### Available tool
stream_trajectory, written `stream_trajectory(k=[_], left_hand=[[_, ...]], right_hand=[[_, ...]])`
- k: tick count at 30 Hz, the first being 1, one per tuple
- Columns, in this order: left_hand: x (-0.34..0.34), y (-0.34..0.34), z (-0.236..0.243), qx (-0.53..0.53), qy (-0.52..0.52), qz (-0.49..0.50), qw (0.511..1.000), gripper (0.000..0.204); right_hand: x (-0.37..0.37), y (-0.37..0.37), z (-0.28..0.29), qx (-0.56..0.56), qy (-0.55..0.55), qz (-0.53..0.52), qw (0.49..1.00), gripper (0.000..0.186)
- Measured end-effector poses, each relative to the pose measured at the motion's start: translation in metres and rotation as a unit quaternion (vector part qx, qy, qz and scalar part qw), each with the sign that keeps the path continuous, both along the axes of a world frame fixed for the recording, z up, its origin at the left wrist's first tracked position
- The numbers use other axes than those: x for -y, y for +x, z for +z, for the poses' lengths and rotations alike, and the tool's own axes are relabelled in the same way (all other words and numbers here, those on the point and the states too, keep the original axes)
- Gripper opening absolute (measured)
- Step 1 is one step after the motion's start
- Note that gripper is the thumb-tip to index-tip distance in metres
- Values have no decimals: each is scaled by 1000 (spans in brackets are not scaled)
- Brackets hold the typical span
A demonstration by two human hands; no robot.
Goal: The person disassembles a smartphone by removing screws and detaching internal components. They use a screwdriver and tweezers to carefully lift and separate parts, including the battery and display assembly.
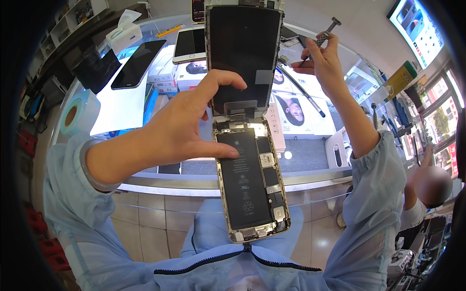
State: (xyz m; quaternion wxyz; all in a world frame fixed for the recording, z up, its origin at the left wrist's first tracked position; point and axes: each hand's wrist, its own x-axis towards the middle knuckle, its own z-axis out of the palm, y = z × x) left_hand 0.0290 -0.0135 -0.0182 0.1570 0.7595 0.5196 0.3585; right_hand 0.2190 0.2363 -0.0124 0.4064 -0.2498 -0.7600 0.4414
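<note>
Opened smartphone (pixel 273 177), one: over the near edge of the glass-topped counter (pixel 315 185); one black screen panel (pixel 242 48), one flat black battery (pixel 242 194). Left hand (pixel 182 116), one: thumb and forefinger spread, over battery and panel respectively; grip of hidden fingers, cannot tell. Right hand (pixel 324 63), one: pinching one slim grey metal screwdriver (pixel 332 25). Farther left: one pale-blue tape roll (pixel 87 109), one white tissue box (pixel 124 38).
</note>
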Motion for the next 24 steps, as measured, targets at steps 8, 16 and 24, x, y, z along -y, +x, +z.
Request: stream_trajectory(k=[8,16,24], left_hand=[[1,-1,-1,-1,2,2,1000,84],[0,-1,-1,3,5,-12,1000,84],[0,-1,0,-3,3,-5,1000,84]], right_hand=[[0,-3,-3,7,6,24,1000,27],[4,1,1,17,14,23,999,28],[7,0,-1,12,14,15,1000,34]])
